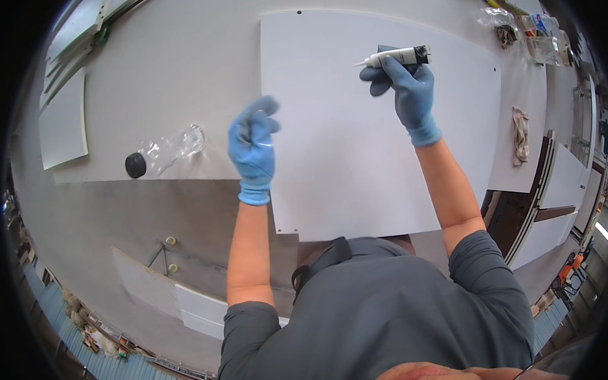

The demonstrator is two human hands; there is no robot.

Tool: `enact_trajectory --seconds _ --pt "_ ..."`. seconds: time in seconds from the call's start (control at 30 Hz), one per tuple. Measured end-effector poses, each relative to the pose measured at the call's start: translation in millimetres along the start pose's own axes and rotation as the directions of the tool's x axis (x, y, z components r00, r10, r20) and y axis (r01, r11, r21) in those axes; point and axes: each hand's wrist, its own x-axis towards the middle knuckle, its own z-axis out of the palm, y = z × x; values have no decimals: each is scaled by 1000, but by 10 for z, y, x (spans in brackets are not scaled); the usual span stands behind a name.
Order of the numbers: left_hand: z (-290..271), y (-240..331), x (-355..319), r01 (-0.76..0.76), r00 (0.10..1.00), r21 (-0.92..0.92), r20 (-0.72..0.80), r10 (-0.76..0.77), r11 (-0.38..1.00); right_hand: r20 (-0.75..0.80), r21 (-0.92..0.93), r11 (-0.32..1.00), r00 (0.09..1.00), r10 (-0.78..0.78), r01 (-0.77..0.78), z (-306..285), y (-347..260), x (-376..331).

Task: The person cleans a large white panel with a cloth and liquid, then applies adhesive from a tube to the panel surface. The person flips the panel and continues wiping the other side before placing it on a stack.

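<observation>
the right hand point(411, 86), in a blue glove, grips a white squeeze tube with a dark cap point(398, 56) over the flat white rectangular panel point(357, 181), long axis pointing nozzle-first to 9 o'clock. the gloved left hand point(252, 146), loosely curled and holding nothing, rests at the panel's 9 o'clock edge, farther from the tube.

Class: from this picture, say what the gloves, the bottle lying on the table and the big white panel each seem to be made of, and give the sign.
Gloves: thin blue rubber, probably nitrile; they cling and wrinkle. Bottle: clear plastic, see-through, with a black cap. White panel: flat, matt, small holes near its edges; coated board or plastic, unclear which.
</observation>
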Motion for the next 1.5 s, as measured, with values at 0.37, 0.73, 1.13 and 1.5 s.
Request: enact_trajectory --seconds 0.37,0.73,1.13,1.5 --pt "134 1187 -728 -242 915 -141 295 274 960 231 140 987 972 51 -85 473 -1050 -1157" --pt "200 1256 -911 -304 886 -170 312 343 937 211 119 991 977 27 -53 482 -1082 -1468" --pt "188 1119 -989 -452 813 81 446 373 889 276 -29 973 934 227 -228 337 -971 -1485" --pt "315 1010 -1219 371 874 4 336 -351 929 69 -311 923 963 259 -226 229 -438 -1573"
